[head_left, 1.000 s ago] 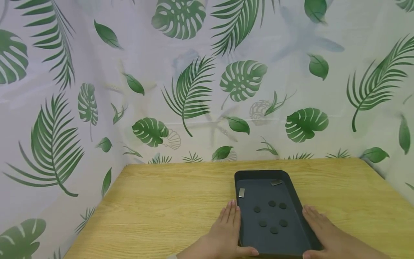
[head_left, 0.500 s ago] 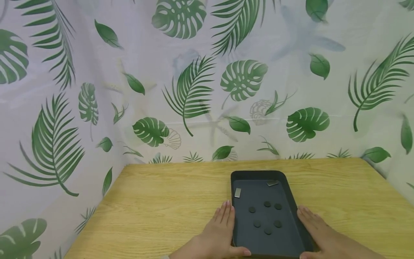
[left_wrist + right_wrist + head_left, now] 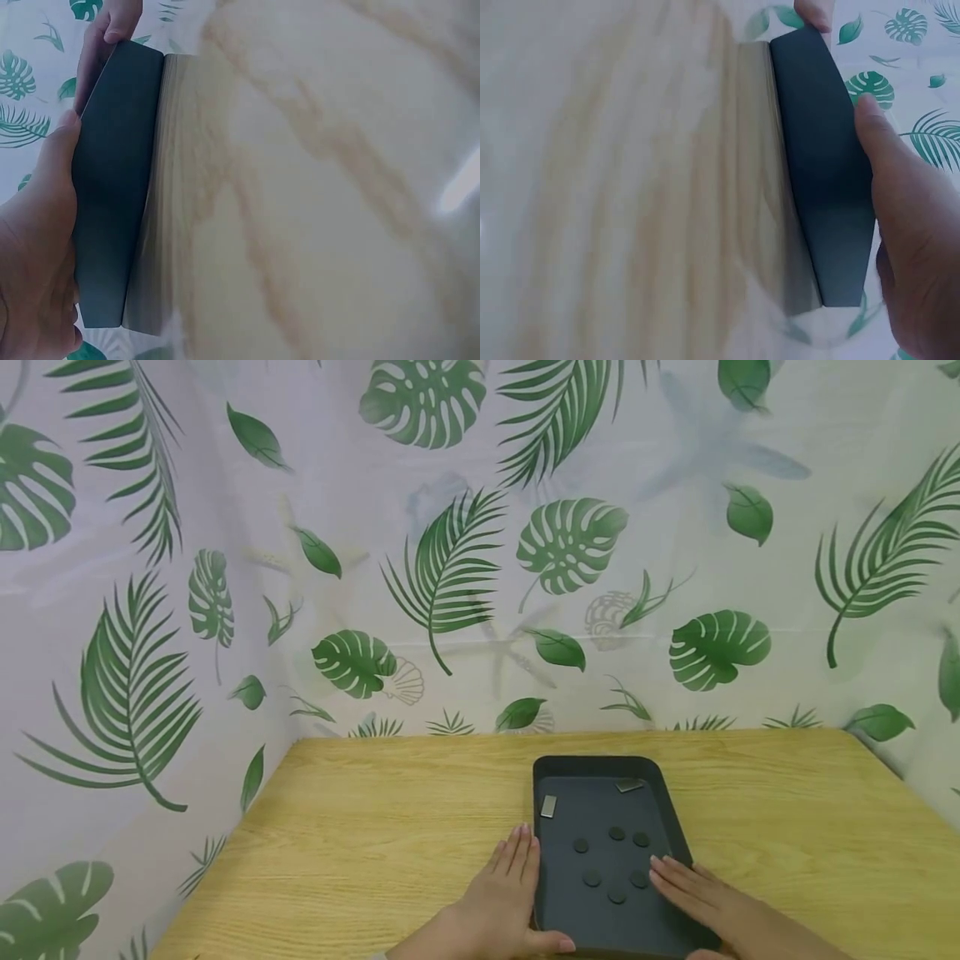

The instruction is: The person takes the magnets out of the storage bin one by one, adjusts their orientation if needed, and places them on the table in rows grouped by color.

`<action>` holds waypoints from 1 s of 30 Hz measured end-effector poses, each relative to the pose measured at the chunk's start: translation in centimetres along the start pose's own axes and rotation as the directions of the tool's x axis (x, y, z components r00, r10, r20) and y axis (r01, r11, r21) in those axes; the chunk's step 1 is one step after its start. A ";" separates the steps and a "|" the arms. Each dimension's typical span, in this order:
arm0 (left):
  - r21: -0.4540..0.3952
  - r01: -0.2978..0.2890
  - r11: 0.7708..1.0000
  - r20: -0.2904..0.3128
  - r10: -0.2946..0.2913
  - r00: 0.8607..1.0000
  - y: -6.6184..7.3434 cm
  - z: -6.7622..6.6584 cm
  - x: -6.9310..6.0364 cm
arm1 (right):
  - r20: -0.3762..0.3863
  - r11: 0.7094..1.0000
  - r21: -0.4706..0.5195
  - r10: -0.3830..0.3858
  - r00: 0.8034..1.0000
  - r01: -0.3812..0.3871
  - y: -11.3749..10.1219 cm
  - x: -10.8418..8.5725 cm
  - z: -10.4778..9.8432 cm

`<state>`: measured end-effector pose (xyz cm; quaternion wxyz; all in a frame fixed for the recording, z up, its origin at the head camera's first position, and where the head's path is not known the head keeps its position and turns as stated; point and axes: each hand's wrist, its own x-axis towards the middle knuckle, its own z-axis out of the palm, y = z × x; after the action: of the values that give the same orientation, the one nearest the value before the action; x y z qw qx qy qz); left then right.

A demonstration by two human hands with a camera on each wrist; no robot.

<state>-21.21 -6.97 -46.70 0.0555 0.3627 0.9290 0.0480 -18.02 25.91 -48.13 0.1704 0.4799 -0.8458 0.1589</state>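
Note:
A dark rectangular baking tray [image 3: 600,931] stands on the table. Along its left side lie the straight fingers of my left hand [image 3: 498,893], with the thumb at the near left corner. My right hand [image 3: 723,906] reaches across the right rim, fingers extended over the inside; whether they touch the floor is unclear. Several flat black discs [image 3: 617,893] are spread over the tray floor. Two small metallic rectangles sit farther back: one plate [image 3: 549,807] near the left wall, another plate [image 3: 629,785] by the far wall. Both wrist views show the tray's near outer wall [image 3: 112,187].
The wood-grain table [image 3: 375,827] extends to both sides of the tray. Behind and to the left hangs a white sheet [image 3: 465,710] printed with green leaves. The table's near edge [image 3: 757,172] shows below the tray in the right wrist view.
The tray has slid slightly left, with both hands along its sides. My right hand has since shifted from the outer right side to over the rim. The left hand stays at its side.

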 end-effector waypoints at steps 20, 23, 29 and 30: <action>-0.017 -0.013 1.000 0.021 0.013 1.000 -0.2 -0.2 -0.2 | -0.239 0.928 -0.139 -0.369 0.898 0.345 -0.6 0.1 3.2; -0.028 -0.013 1.000 0.026 0.014 1.000 -0.2 -0.2 -0.2 | -0.239 0.938 -0.152 -0.340 0.910 0.310 -0.7 -0.2 3.1; -0.043 -0.021 0.999 0.017 0.021 1.000 -0.2 -0.3 -0.3 | -0.260 0.945 -0.180 -0.315 0.913 0.275 -0.6 -0.7 3.0; -0.046 -0.018 0.999 0.019 0.019 1.000 -0.2 -0.3 -0.4 | -0.267 0.945 -0.182 -0.315 0.911 0.273 -0.6 -0.8 3.0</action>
<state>-21.12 -7.36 -46.39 0.0726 0.3705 0.9236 0.0663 -17.55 24.94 -51.09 0.3489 0.5600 -0.7381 0.1409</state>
